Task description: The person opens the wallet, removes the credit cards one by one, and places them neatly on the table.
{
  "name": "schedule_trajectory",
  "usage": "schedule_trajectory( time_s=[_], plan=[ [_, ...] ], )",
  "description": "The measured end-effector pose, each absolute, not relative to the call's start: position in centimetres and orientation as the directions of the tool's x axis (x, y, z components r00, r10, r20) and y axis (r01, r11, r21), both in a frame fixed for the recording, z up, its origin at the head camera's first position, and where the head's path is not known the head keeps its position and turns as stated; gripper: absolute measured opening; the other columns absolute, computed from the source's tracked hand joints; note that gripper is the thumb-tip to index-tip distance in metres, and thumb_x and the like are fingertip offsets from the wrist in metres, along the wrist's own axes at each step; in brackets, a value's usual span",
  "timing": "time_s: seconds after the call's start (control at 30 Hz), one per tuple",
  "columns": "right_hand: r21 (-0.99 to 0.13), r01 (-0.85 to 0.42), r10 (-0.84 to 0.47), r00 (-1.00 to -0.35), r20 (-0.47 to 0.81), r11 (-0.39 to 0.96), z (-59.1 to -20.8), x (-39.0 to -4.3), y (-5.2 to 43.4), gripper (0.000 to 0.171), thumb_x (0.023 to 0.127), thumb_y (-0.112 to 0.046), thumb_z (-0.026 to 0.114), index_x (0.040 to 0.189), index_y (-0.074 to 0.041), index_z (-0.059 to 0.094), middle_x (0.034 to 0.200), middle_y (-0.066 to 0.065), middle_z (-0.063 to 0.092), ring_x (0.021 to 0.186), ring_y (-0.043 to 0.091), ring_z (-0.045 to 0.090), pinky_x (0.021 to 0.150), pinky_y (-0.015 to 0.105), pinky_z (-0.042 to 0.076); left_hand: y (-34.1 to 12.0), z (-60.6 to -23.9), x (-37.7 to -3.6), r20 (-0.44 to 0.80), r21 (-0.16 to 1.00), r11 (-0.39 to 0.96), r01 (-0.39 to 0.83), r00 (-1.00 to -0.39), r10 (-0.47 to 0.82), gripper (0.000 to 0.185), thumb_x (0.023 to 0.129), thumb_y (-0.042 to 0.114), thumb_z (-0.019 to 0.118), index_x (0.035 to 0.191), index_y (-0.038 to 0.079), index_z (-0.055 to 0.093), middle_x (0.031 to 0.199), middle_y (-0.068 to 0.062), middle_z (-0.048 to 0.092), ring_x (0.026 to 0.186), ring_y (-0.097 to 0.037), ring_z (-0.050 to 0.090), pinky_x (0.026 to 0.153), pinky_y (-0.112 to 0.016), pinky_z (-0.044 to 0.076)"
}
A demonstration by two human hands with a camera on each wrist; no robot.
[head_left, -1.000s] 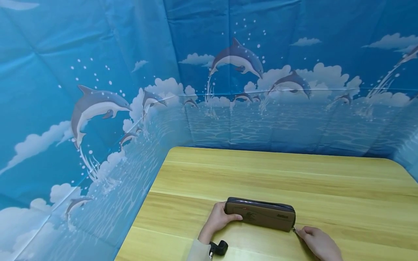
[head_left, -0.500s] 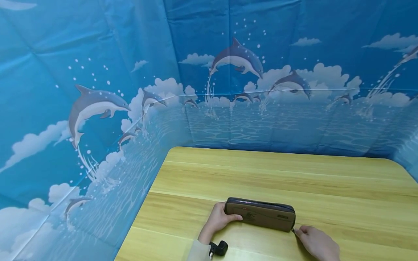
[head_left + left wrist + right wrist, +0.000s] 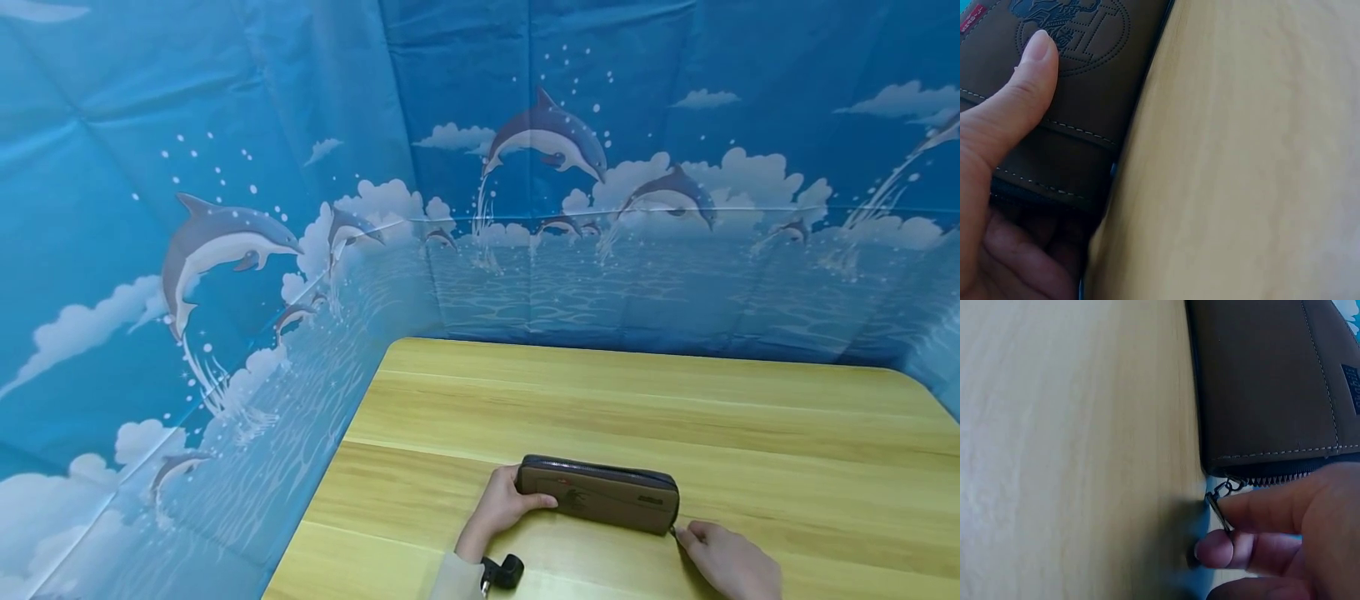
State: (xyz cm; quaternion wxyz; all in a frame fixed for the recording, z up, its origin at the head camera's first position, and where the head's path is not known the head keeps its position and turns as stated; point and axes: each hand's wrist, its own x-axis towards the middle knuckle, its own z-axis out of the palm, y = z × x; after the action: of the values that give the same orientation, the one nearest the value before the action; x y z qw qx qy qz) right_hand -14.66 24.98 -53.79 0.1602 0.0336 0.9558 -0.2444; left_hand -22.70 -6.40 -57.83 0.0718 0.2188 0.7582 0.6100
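**Both hands on a brown wallet at the table's near edge**

Backdrop: blue printed sheet w/ dolphins, clouds and sea, hung on the left, back and right sides, creased in places, closing in the work area.

Table: light wood-grain top w/ a rounded far-right corner, pushed up against the backdrop.

Wallet: long brown zip-around type, stood on its long edge on the table near the front, slightly left of centre, broad face toward the person. Dark zip runs along the top and round the right end. Stitched lines, an embossed round emblem, a small red tag near its left end and a small dark label near its right end on the face.

Left hand: grips the wallet's left end. Thumb lies flat across the front face, tip at the emblem's edge; the other fingers curl round behind the end, mostly hidden.

Right hand: at the wallet's lower right corner, resting on the table. Fingertips pinch the zip pull, a small metal tab linked to the zip's end; remaining fingers curled in.

Small black gadget strapped at the left wrist, next to a pale sleeve cuff; detail too small to make out.
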Motion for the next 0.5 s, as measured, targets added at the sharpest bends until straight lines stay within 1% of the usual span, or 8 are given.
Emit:
schedule_trajectory(
  time_s=[0.03,0.17,0.27,0.4,0.5],
  plan=[
    [-0.457,0.142,-0.014,-0.947,-0.32,0.878,-53.78,-14.58,25.0,0.039,0.098,-0.045,0.041,0.077,-0.017,0.055,0.071,0.006,0.056,0.066,0.02,0.052,0.055,0.035,0.034,-6.4,-57.83,-22.68,0.157,0.957,0.158,0.243,-0.894,0.42,0.02,0.076,0.016,0.081,0.094,0.01,0.073,0.084,0.006,0.07,0.076,-0.009,0.065,0.071,-0.028,0.051],
    [-0.467,0.154,0.002,-0.951,-0.309,0.871,-53.8,-14.32,24.93,0.043,0.097,-0.05,0.039,0.073,-0.016,0.05,0.067,0.005,0.052,0.064,0.019,0.05,0.054,0.034,0.031,-6.45,-57.7,-22.64,0.155,0.958,0.158,0.239,-0.896,0.416,0.021,0.075,0.016,0.081,0.094,0.01,0.073,0.085,0.006,0.07,0.076,-0.009,0.065,0.072,-0.028,0.051],
    [-0.472,0.171,0.026,-0.954,-0.299,0.865,-53.86,-14.19,24.9,0.044,0.097,-0.051,0.04,0.069,-0.016,0.046,0.062,0.001,0.045,0.06,0.017,0.044,0.053,0.032,0.027,-6.42,-57.65,-22.65,0.154,0.956,0.168,0.241,-0.898,0.413,0.021,0.075,0.017,0.081,0.093,0.011,0.073,0.084,0.007,0.07,0.075,-0.009,0.064,0.071,-0.028,0.05],
    [-0.48,0.186,0.038,-0.952,-0.302,0.857,-53.97,-14.08,25.03,0.051,0.095,-0.059,0.036,0.069,-0.016,0.045,0.06,0.0,0.041,0.058,0.017,0.042,0.053,0.031,0.025,-6.37,-57.77,-22.68,0.153,0.956,0.169,0.24,-0.898,0.413,0.02,0.076,0.017,0.081,0.093,0.01,0.073,0.084,0.006,0.07,0.075,-0.008,0.064,0.071,-0.027,0.05],
    [-0.49,0.194,0.041,-0.951,-0.306,0.85,-54.02,-13.98,25.09,0.053,0.094,-0.062,0.035,0.069,-0.016,0.045,0.059,0.0,0.039,0.057,0.016,0.04,0.053,0.03,0.024,-6.36,-57.83,-22.66,0.153,0.956,0.167,0.24,-0.898,0.412,0.02,0.076,0.016,0.081,0.093,0.01,0.073,0.084,0.006,0.07,0.075,-0.009,0.064,0.07,-0.028,0.051]
  ],
)
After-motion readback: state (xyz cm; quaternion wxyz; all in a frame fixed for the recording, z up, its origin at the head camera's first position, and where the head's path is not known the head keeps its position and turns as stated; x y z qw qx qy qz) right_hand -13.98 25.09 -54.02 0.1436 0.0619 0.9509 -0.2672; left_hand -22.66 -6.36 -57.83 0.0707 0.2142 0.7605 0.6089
